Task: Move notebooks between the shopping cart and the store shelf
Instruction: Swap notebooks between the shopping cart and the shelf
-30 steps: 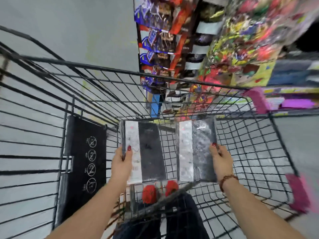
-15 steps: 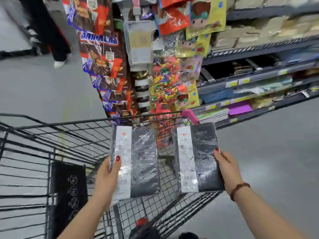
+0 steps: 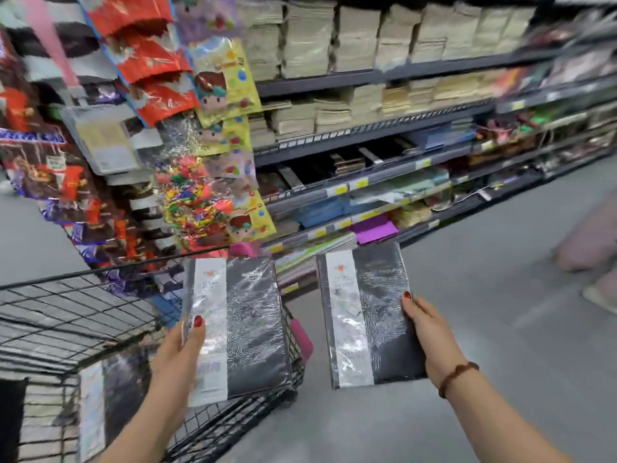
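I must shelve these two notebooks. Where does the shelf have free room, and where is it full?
The dark shelf level looks partly free, between beige stacks above and blue stacks below; blur hides its depth. The two top levels are packed. The candy rack at left is crowded too.

Open floor (image 3: 484, 345) before shelf (image 3: 367, 137); cart rim (image 3: 100, 274) left; blurred figure (image 3: 587, 242), probably person, right.

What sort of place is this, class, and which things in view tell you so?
Most likely a supermarket aisle: a wire shopping cart, tiered shelves carrying yellow price tags, and hanging candy bags beside them.
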### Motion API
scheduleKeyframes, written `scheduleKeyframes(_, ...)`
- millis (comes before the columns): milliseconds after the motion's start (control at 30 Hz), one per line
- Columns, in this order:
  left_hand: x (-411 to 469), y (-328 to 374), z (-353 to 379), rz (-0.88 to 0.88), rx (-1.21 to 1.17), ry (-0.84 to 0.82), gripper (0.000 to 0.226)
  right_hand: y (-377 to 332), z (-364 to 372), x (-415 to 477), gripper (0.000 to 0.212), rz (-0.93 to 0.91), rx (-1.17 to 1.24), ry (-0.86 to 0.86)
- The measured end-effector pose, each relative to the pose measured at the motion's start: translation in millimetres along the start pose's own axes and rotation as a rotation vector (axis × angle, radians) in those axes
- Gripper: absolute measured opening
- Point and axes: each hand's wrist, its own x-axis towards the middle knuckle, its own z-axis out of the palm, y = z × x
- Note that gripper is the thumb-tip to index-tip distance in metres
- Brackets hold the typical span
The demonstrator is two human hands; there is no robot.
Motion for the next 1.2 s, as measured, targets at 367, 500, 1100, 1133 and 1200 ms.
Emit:
scheduleKeyframes(367,24.6,39.8,127.0,0.04,-0.033,-0.159,0.035,-20.7,-66.6,72.2,0.016,0.018,0.066,0.097)
scheduleKeyframes(500,69.2,42.4,172.6,0.061,-0.014,-0.168,0.03,-41.3,-62.3,129.3,0.016,-0.015,0.057,0.081)
scheduleKeyframes(1100,209.7,84.1,275.4,-0.112,-0.149,0.108,0.04,-119.9,27.8,386.3,0.015,0.084,-0.14,-0.237)
scheduleKeyframes(1133,215.2,84.8,280.3,-0.138,-0.167,0.142,0.041,-122.2,34.9,401.4,0.016,0.094,-0.161,-0.266)
scheduleKeyframes(1200,225.6,85.7,291.2,-0.186,-0.196,0.224,0.042,-124.0,49.5,433.3,0.017,0.121,-0.191,-0.329)
